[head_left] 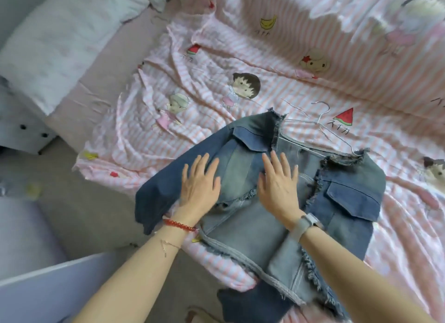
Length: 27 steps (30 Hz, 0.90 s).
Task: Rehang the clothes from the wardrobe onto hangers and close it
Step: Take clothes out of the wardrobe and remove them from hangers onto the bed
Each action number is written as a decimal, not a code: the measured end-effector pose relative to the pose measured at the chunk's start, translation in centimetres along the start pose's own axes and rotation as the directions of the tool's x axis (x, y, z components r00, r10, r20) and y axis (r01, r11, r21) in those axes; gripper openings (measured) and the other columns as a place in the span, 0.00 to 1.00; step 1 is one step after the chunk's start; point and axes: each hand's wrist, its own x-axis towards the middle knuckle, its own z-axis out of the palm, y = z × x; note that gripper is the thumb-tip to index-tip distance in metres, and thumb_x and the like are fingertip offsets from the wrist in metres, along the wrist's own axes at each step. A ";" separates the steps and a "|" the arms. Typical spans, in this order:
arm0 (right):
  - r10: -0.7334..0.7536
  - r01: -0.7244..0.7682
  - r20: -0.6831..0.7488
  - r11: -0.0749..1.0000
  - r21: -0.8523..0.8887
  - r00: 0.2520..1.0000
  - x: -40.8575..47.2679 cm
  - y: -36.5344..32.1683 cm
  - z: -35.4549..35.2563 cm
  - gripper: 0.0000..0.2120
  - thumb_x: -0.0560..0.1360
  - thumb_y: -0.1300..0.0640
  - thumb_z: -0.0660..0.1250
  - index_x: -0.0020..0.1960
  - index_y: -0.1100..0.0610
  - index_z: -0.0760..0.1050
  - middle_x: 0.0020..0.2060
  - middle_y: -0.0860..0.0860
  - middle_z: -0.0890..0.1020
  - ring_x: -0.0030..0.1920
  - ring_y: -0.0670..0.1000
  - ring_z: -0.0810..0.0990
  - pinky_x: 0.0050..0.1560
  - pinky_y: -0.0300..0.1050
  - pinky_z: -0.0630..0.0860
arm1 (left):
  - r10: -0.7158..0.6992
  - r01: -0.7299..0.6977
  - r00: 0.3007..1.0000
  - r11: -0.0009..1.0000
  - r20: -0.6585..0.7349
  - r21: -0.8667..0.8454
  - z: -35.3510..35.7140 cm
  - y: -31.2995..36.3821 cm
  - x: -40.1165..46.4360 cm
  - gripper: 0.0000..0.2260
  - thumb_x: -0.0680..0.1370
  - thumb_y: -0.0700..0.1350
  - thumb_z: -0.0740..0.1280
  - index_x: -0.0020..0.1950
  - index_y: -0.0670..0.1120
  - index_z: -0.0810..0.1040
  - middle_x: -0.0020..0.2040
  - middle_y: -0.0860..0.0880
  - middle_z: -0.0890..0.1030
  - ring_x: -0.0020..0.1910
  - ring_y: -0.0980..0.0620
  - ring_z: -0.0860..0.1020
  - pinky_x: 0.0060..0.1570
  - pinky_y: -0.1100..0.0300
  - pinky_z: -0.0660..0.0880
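Pressing flat on denim jacket (pixel 252 216): both hands

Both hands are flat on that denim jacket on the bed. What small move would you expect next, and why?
Probably the right hand lifts the open front panel to settle the wire hanger in the far shoulder. The hanger already lies in the neck of the jacket, one end under denim, while the left hand presses the other panel flat.
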 end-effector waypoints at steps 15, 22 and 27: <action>-0.903 0.890 0.210 0.414 0.192 0.375 -27.4 -39.2 6.0 0.20 0.76 0.59 0.59 0.68 0.58 0.67 0.66 0.54 0.71 0.70 0.56 0.63 0.69 0.52 0.59 | -0.685 0.713 0.598 0.692 -0.416 -0.115 -12.5 -25.5 -45.1 0.18 0.74 0.41 0.66 0.64 0.43 0.74 0.63 0.44 0.75 0.64 0.46 0.72 0.63 0.43 0.63; -0.969 0.952 0.226 -0.028 0.303 -0.101 -40.7 -54.6 9.9 0.21 0.79 0.57 0.55 0.71 0.55 0.62 0.70 0.51 0.66 0.72 0.50 0.59 0.69 0.44 0.55 | -0.829 0.927 0.149 0.306 -0.539 -0.215 -17.3 -31.6 -65.0 0.16 0.74 0.41 0.66 0.62 0.43 0.75 0.63 0.42 0.74 0.64 0.44 0.71 0.63 0.43 0.64; -0.948 0.890 0.166 -0.180 0.419 -0.270 -47.3 -64.7 11.2 0.19 0.78 0.58 0.55 0.69 0.56 0.66 0.66 0.52 0.71 0.66 0.54 0.68 0.63 0.47 0.64 | -0.773 0.959 -0.040 0.149 -0.633 -0.242 -22.1 -34.9 -72.8 0.16 0.75 0.43 0.64 0.63 0.44 0.75 0.65 0.43 0.73 0.66 0.45 0.69 0.61 0.46 0.64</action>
